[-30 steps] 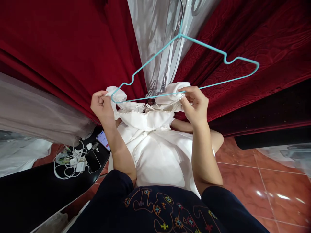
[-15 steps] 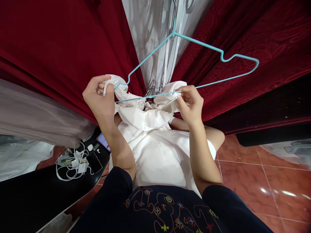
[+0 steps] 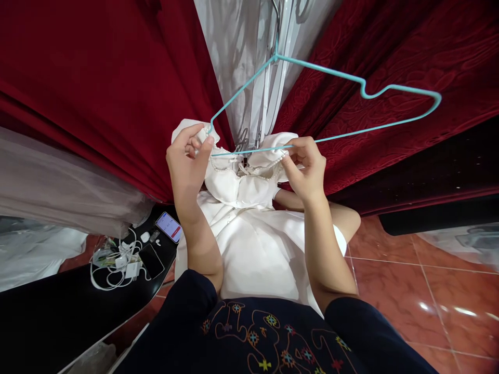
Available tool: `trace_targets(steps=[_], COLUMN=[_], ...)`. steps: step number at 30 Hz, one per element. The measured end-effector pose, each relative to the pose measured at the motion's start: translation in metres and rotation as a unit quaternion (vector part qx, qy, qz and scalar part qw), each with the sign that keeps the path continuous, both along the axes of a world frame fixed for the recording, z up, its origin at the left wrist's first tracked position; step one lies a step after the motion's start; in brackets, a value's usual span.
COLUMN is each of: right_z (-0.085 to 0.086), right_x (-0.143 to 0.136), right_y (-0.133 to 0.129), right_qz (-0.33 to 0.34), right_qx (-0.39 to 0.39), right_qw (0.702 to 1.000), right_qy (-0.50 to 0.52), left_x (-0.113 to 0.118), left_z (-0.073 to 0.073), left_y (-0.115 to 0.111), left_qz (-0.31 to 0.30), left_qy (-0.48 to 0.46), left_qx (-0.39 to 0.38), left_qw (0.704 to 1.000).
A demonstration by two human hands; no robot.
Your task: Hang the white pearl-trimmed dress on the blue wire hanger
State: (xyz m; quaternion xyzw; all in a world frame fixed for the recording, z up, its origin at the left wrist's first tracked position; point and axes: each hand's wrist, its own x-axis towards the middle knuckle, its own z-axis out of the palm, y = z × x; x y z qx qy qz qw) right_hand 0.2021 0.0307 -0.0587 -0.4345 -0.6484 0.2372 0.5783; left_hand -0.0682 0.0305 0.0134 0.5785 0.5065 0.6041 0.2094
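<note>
A white dress (image 3: 257, 249) with pearl-trimmed neckline and puffed sleeves lies across my lap, its top raised between my hands. My left hand (image 3: 189, 153) pinches the pearl edge of the left sleeve at the left end of a light-blue hanger (image 3: 319, 67). On the other side, my right hand (image 3: 306, 166) grips the pearl edge of the right sleeve, close to the hanger's lower bar. The hanger's left end meets the left sleeve, while its right end sticks out bare past my right hand. Its hook hangs from something metal above.
Dark red curtains (image 3: 97, 78) hang to both sides, with white fabric (image 3: 234, 57) between them. At left, a black bench (image 3: 58, 306) bears a lit phone (image 3: 169, 227), a dark phone (image 3: 151, 261) and tangled white cables (image 3: 117, 259). Red floor tiles (image 3: 390, 291) show at right.
My left hand has moved right with the left sleeve, closer to my right hand. The hanger's right end has shifted further right. My right hand has stayed nearly still.
</note>
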Motion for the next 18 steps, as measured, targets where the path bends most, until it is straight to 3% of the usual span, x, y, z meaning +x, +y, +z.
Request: trace_targets(steps=[5,8,10,11,13,16,18], right_z=[-0.003,-0.003,-0.002,-0.002,-0.002,-0.004,-0.004], right_x=[0.001,-0.002,-0.004,-0.005,-0.007,-0.009,-0.009], right_y=[0.002,0.001,-0.001,-0.001,-0.001,0.001,0.002], right_qz=[-0.007,-0.014,-0.016,-0.017,-0.015,-0.012,-0.011], right_qx=[0.004,0.003,0.005,0.007,0.013,0.025,0.030], right_qw=[1.000,1.000,1.000,1.000,1.000,1.000,0.999], right_qy=[0.000,-0.002,-0.003,-0.002,0.004,0.015,0.017], left_x=[0.012,0.018,0.028,0.035,0.055,0.084,0.095], left_z=[-0.009,-0.024,-0.035,-0.039,-0.042,-0.036,-0.032], left_y=[-0.019,-0.018,-0.014,-0.013,-0.012,-0.015,-0.019], left_qz=[-0.137,-0.242,-0.259,-0.247,-0.169,-0.181,-0.205], left_qy=[-0.041,0.004,0.004,-0.025,-0.189,-0.426,-0.508], left_qx=[-0.026,-0.155,-0.228,-0.245,-0.211,-0.169,-0.149], left_qw=[0.989,0.958,0.939,0.937,0.944,0.870,0.823])
